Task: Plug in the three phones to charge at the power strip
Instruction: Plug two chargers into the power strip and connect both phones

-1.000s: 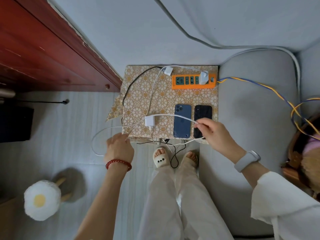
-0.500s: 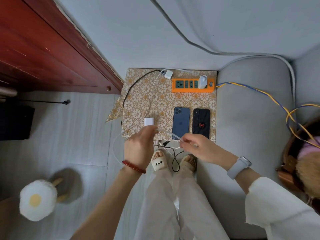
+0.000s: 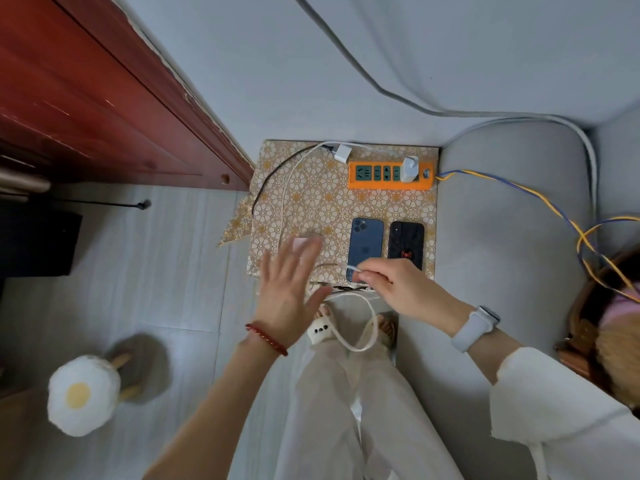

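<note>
An orange power strip [image 3: 391, 184] lies at the back of the patterned table top [image 3: 322, 202], with one white charger [image 3: 409, 169] plugged into it. A second white charger [image 3: 342, 153] lies loose at its left. A blue phone [image 3: 365, 242] and a black phone [image 3: 406, 242] lie face down side by side. My right hand [image 3: 398, 289] pinches the plug end of a white cable [image 3: 367, 320] at the blue phone's near edge. My left hand [image 3: 289, 292] hovers open and blurred over a white charger block [image 3: 300, 243]. A third phone is not in view.
A grey sofa arm [image 3: 502, 237] borders the table on the right. A red wooden cabinet [image 3: 104, 98] stands at the left. A black cable [image 3: 273, 174] runs over the table's left side. A fried-egg plush [image 3: 81, 394] lies on the floor. My feet stand under the table's near edge.
My left hand has let go of the white cable and opened, moving up over the charger block. My right hand has carried the cable's plug end to the blue phone's near edge.
</note>
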`<control>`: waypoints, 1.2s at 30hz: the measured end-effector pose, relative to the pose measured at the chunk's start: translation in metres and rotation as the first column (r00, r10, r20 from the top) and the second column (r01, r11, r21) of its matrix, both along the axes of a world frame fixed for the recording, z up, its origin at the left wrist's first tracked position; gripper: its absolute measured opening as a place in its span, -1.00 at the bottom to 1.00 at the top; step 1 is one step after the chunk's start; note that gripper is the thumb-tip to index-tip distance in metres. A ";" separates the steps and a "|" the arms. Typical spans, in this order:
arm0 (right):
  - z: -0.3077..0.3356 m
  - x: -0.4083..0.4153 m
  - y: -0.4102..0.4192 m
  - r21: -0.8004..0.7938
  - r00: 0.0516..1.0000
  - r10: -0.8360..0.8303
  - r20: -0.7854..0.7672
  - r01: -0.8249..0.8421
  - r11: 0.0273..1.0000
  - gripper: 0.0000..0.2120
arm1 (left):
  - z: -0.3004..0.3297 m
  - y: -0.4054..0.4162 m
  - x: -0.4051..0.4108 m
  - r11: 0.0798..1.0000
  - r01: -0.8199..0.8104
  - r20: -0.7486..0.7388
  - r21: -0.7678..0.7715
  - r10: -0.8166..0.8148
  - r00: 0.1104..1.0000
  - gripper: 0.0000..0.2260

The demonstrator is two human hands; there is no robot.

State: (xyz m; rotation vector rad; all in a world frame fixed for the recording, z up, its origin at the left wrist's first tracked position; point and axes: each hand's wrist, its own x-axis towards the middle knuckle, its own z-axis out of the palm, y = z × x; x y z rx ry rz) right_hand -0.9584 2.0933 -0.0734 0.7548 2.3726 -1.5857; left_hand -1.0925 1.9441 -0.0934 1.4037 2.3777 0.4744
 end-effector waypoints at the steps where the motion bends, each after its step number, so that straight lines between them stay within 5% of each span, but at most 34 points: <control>1: 0.004 -0.002 0.002 0.000 1.000 -0.007 -0.015 0.007 1.000 -0.80 | 0.001 0.005 0.006 0.996 0.058 0.059 0.064 -0.061 0.996 -0.64; 4: 0.006 0.005 0.007 -0.039 0.999 -0.032 -0.004 0.032 0.999 -0.82 | 0.007 0.012 0.008 0.970 0.001 0.181 0.242 -0.047 0.982 -0.85; 6: -0.003 0.019 0.009 -0.090 0.996 -0.040 0.082 0.048 0.995 -0.84 | 0.012 0.014 0.003 0.928 -0.239 0.281 0.287 0.157 0.947 -0.84; 8: -0.017 0.038 0.014 -0.100 0.975 -0.058 0.214 0.081 0.992 -0.83 | 0.017 0.012 -0.013 0.777 -0.571 0.416 0.266 0.442 0.795 -0.80; 10: -0.032 0.056 0.018 -0.051 0.940 -0.118 0.320 0.141 0.989 -0.79 | 0.018 0.006 -0.033 0.682 -0.673 0.385 0.285 0.561 0.732 -0.82; 16: -0.044 0.054 0.014 0.137 0.868 -0.346 0.357 0.318 0.938 -0.62 | -0.011 -0.004 -0.019 0.910 -0.399 0.365 0.114 0.335 0.869 -0.81; 20: -0.043 0.044 0.025 0.352 0.774 -0.429 0.466 0.283 0.892 -0.56 | -0.032 -0.016 0.008 0.956 -0.292 0.352 0.016 0.268 0.897 -0.82; 22: -0.042 0.047 0.034 0.412 0.772 -0.495 0.399 0.332 0.849 -0.61 | -0.040 -0.022 0.018 0.984 -0.172 0.313 -0.051 0.179 0.933 -0.79; 24: -0.043 0.052 0.045 0.282 0.761 -0.591 0.267 0.525 0.803 -0.75 | -0.049 -0.027 0.022 0.983 -0.045 0.247 -0.176 0.089 0.965 -0.73; 26: -0.039 0.057 0.056 -0.122 0.623 -0.743 0.247 0.780 0.614 -0.79 | -0.059 -0.030 0.022 0.944 0.068 0.208 -0.322 0.000 0.978 -0.77; 28: -0.033 0.063 0.066 -0.517 0.443 -0.836 0.323 0.822 0.236 -0.73 | -0.068 -0.030 0.021 0.835 0.197 0.210 -0.514 -0.100 0.972 -0.75; 30: -0.033 0.066 0.068 -0.596 0.344 -0.856 0.386 0.801 0.054 -0.77 | -0.075 -0.023 0.022 0.722 0.271 0.246 -0.637 -0.143 0.959 -0.73; 32: -0.039 0.064 0.063 -0.457 0.358 -0.859 0.366 0.873 0.169 -0.80 | -0.081 -0.011 0.026 0.714 0.255 0.283 -0.652 -0.082 0.956 -0.70; 34: -0.053 0.059 0.053 -0.299 0.433 -0.838 0.331 0.891 0.342 -0.80 | -0.084 0.006 0.033 0.781 0.174 0.349 -0.600 0.059 0.935 -0.67; 36: -0.072 0.055 0.044 -0.217 0.461 -0.817 0.347 0.887 0.408 -0.85 | -0.087 0.029 0.042 0.845 0.082 0.409 -0.528 0.169 0.897 -0.66</control>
